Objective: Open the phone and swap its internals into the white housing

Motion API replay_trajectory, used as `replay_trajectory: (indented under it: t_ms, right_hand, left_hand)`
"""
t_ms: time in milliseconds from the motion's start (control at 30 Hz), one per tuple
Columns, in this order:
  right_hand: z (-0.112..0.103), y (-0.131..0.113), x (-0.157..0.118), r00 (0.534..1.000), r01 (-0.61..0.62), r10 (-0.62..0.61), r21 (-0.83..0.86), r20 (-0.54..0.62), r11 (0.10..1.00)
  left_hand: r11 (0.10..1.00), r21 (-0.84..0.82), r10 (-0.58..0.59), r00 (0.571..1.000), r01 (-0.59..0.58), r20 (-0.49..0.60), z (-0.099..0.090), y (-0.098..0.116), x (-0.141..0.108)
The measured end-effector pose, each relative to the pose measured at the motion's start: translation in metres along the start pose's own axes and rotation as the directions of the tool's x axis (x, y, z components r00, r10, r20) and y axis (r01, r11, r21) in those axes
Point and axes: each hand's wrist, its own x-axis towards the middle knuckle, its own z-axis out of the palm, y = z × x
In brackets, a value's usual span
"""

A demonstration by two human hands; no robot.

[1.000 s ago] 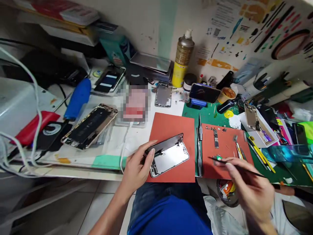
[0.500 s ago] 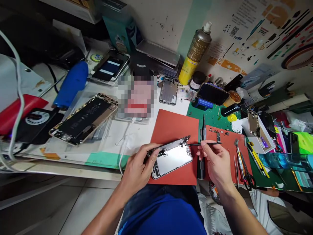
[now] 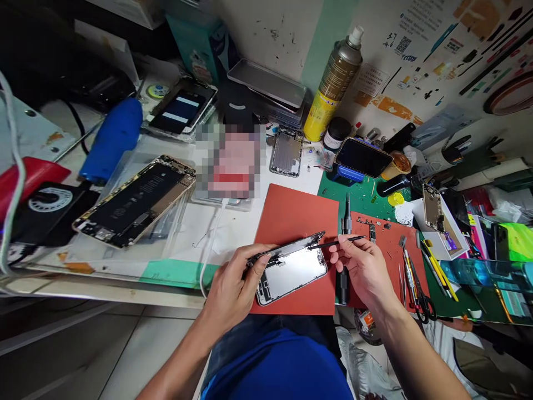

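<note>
My left hand (image 3: 235, 280) is closed on the left end of a phone screen assembly (image 3: 293, 273), a silver plate with a pale rim. A thin dark panel (image 3: 291, 244) stands tilted along its upper edge, pinched by the same fingers. Between the fingertips of my right hand (image 3: 366, 266) is a slim black spudger (image 3: 333, 243). Its left tip reaches the small dark parts at the panel's upper right end; whether it touches them I cannot tell. Underneath lies a red mat (image 3: 306, 208). A black screwdriver (image 3: 343, 278) lies just left of my right hand.
Loose circuit parts (image 3: 372, 230), scissors (image 3: 425, 304) and yellow-handled tools (image 3: 441, 278) lie to the right. Behind stand a spray can (image 3: 333, 89) and a phone (image 3: 363, 158) on a blue stand. An opened phone (image 3: 137, 200) and a white cable (image 3: 212, 239) are leftward.
My right hand has shifted slightly left with the spudger, whose tip is now further over the screen assembly. My left hand keeps its hold. The camera view has shifted slightly.
</note>
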Motion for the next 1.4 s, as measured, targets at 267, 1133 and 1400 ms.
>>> replay_trajectory:
  t_ms: [267, 1133, 1400]
  right_hand:
    - [0.0, -0.004, 0.0, 0.999, -0.028, 0.029, -0.043, 0.016, 0.999]
    - [-0.008, 0.0, -0.035, 0.981, 0.196, -0.187, -0.251, 0.06, 0.948]
    - [0.018, 0.013, -0.066, 0.479, 0.875, -0.57, -0.418, 0.668, 0.246]
  left_hand:
    - [0.999, -0.03, -0.015, 1.0, 0.015, 0.007, 0.002, -0.002, -0.002]
    - [0.997, -0.078, -0.031, 0.999, 0.03, -0.008, 0.005, -0.003, -0.004]
    - [0.994, -0.109, -0.008, 1.0, 0.011, 0.026, 0.005, -0.004, -0.004]
